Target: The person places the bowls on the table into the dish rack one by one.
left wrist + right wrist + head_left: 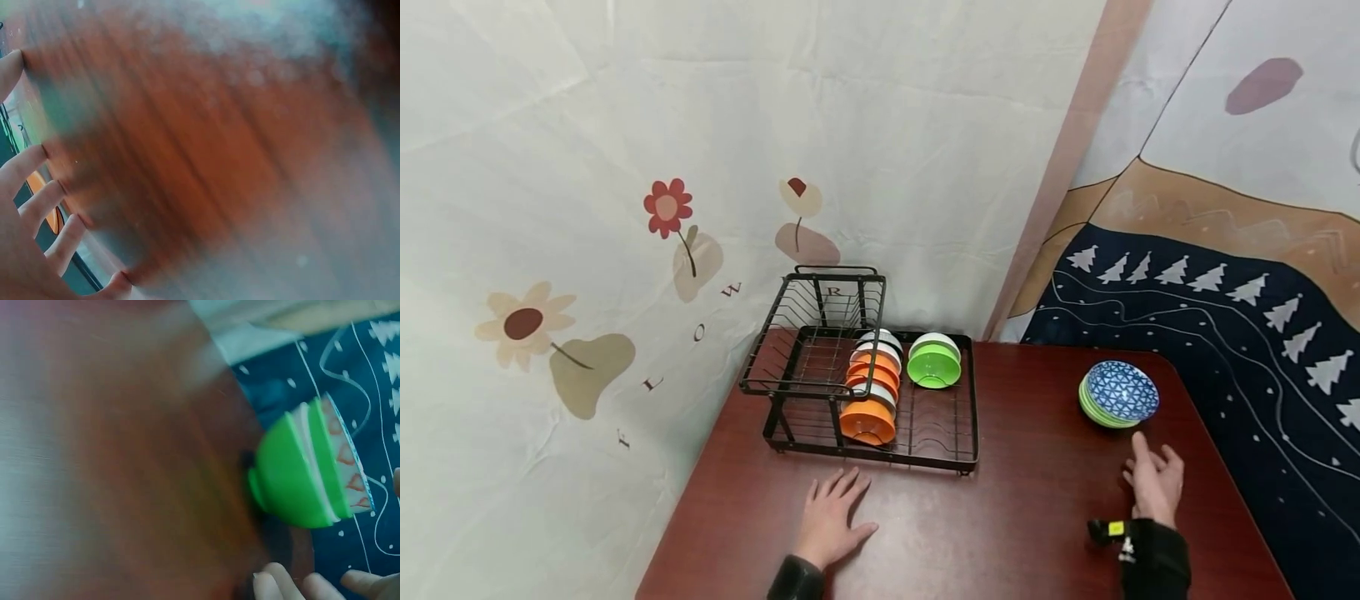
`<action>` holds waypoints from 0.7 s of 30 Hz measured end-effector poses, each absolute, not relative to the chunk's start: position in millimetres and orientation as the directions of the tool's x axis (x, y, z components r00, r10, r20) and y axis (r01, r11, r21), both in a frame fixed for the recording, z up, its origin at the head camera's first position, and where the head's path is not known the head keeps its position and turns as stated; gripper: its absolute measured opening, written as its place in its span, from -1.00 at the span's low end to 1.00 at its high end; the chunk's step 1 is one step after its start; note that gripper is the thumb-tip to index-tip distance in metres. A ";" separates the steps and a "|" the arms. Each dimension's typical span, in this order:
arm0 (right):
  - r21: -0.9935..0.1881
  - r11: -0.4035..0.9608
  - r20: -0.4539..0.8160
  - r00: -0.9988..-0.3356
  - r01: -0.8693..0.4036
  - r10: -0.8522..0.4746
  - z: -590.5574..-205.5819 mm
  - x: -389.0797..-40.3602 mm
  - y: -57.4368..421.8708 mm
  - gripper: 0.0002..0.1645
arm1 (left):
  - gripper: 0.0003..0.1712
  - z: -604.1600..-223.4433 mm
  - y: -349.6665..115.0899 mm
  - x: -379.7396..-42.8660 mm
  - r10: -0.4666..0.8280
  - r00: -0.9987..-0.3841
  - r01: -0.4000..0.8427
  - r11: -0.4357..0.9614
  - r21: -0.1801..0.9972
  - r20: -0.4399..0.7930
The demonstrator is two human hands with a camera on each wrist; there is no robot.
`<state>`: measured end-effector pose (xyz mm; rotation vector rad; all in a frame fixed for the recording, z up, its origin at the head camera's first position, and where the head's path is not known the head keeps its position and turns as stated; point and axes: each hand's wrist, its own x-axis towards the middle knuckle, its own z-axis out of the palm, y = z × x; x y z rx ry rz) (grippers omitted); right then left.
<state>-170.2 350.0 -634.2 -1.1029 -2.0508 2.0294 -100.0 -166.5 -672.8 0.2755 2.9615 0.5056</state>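
My left hand rests on the brown table with fingers spread, just in front of a black wire dish rack. In the left wrist view, its fingertips press against the tabletop. Toward the right side stands a stack of bowls, green ones below and a blue-and-white patterned bowl on top. My right hand is close in front of this stack, fingers loosely bent and holding nothing. The right wrist view shows the green stack from the side, with fingers near it.
Orange and white bowls stand on edge in a row on the rack's lower level. Beside them leans a green bowl with a white one behind. An upper basket overhangs the rack's left part. Printed curtains hang behind the table.
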 end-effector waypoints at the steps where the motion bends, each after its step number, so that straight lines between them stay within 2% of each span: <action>1: -0.888 -0.153 -0.448 -0.741 0.434 0.499 -631.0 -177.3 356.9 0.26 | -0.13 -672.9 -166.3 -100.0 0.199 -0.976 0.159 0.927 0.338 -0.089; 3: -0.877 -0.183 -0.476 -0.758 0.443 0.445 -625.1 -191.4 367.2 0.31 | -0.13 -673.3 -166.0 -99.7 0.199 -0.976 0.161 0.928 0.337 -0.083; 8: -0.846 -0.131 -0.527 -0.776 0.516 0.346 -620.2 -220.6 377.6 0.33 | -0.13 -674.7 -165.3 -98.9 0.201 -0.976 0.162 0.926 0.341 -0.082; 16: -0.822 -0.201 -0.568 -0.751 0.532 0.336 -615.5 -244.6 375.1 0.00 | -0.13 -674.8 -162.5 -98.4 0.206 -0.975 0.166 0.924 0.344 -0.082; 21: -0.795 -0.248 -0.607 -0.730 0.553 0.316 -615.0 -250.4 370.8 -0.07 | -0.13 -674.8 -164.5 -98.3 0.196 -0.978 0.164 0.930 0.328 -0.068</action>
